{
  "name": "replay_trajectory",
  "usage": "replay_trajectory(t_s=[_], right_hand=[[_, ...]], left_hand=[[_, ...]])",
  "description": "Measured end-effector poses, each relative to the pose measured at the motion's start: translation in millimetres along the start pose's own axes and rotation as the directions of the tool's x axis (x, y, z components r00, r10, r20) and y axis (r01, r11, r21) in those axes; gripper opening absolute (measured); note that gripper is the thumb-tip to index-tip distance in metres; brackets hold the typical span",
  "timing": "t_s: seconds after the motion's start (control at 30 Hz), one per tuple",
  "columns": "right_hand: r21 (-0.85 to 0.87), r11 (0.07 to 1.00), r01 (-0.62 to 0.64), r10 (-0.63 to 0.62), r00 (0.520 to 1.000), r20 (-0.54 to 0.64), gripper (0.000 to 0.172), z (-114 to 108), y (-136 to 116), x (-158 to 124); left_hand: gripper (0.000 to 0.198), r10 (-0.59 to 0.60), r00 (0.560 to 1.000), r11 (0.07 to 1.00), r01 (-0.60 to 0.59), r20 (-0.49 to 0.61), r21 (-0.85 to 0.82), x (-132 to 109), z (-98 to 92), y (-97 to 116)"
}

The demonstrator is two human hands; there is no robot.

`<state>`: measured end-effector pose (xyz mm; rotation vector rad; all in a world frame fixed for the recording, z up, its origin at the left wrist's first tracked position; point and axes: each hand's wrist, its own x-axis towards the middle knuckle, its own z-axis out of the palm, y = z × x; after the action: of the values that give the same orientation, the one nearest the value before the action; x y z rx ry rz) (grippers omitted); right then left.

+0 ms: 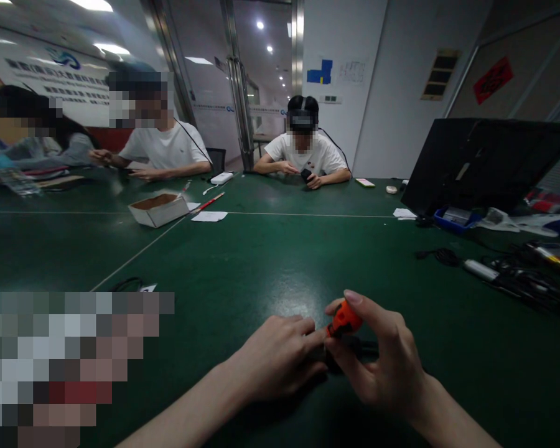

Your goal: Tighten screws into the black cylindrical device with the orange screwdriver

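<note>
- Head view: the right hand (387,358) pinches an orange-and-black piece (346,318) between its fingertips, just right of the left hand (280,358).
- Left fingers are bent near the piece's lower end; whether they grip anything, I cannot tell.
- The piece looks light and stiff, probably smooth plastic; its roundness could let it slip, so the wider upper end seems the best hold.
- Well beyond the left hand, leftward: an open white box (165,215), contents unclear.
- Beyond the right hand, rightward: a blue tray (452,225) with something greyish inside.
</note>
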<state>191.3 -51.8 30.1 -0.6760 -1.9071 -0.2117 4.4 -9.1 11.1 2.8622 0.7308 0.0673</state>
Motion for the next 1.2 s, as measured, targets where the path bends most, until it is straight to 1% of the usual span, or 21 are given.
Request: replay_trajectory(t_s=[0.1, 0.17, 0.3, 0.4, 0.53, 0.63, 0.77, 0.83, 1.0, 1.1, 1.2], right_hand=[[-0.004, 0.999, -0.043, 0.043, 0.999, 0.015, 0.058, -0.8, 0.5, -1.3], [-0.023, 0.999, -0.049, 0.049, 0.999, -0.007, 0.061, -0.6, 2.4, -2.0], [-0.04, 0.999, 0.001, -0.003, 0.998, -0.059, 0.066, -1.4, 5.8, -1.7], [-0.032, 0.999, 0.002, -0.003, 1.0, -0.016, 0.065, -3.7, 5.0, -1.3], [-0.018, 0.997, -0.073, 0.073, 0.997, 0.039, 0.065, -5.0, 4.0, -3.0], [-0.008, 0.996, -0.093, 0.093, 0.996, 0.001, 0.067, -3.8, 6.5, -5.0], [-0.024, 0.998, -0.05, 0.049, 0.997, -0.057, 0.067, -2.2, 9.3, -4.7], [-0.006, 0.999, -0.052, 0.052, 0.998, -0.048, 0.067, -2.2, 8.4, -3.5], [0.034, 0.993, -0.117, 0.117, 0.993, 0.01, 0.068, -2.8, 4.5, -3.9], [0.023, 0.992, -0.126, 0.126, 0.992, -0.007, 0.07, -1.9, 6.0, -6.7], [-0.005, 0.994, -0.107, 0.106, 0.993, -0.046, 0.071, -1.1, 9.4, -7.3]], left_hand=[[0.024, -0.005, 1.0, 1.0, 0.005, 0.0, 0.017, -0.3, -1.1, 1.1], [0.026, 0.0, 1.0, 1.0, 0.0, 0.003, 0.02, -0.4, -1.3, 1.1], [0.026, 0.007, 1.0, 1.0, -0.007, 0.006, 0.023, -0.1, -1.2, 0.4], [0.027, 0.015, 1.0, 1.0, -0.015, -0.006, 0.011, 0.2, -1.2, 0.0], [0.029, 0.024, 1.0, 1.0, -0.024, -0.009, -0.001, 0.0, -1.0, -1.0], [0.029, 0.03, 1.0, 1.0, -0.03, -0.006, 0.001, -0.3, -0.7, -1.7], [0.026, 0.032, 0.999, 0.999, -0.032, -0.012, 0.007, 0.0, -1.1, -1.3], [0.028, 0.029, 1.0, 0.999, -0.028, -0.011, 0.02, 0.3, -2.1, -0.4], [0.033, 0.02, 1.0, 0.999, -0.02, -0.001, 0.031, 1.0, -4.7, 1.5], [0.032, 0.012, 1.0, 1.0, -0.012, 0.008, 0.016, 1.4, -4.4, 1.2], [0.029, 0.015, 1.0, 1.0, -0.015, 0.004, 0.002, 1.3, -2.8, 0.2]])
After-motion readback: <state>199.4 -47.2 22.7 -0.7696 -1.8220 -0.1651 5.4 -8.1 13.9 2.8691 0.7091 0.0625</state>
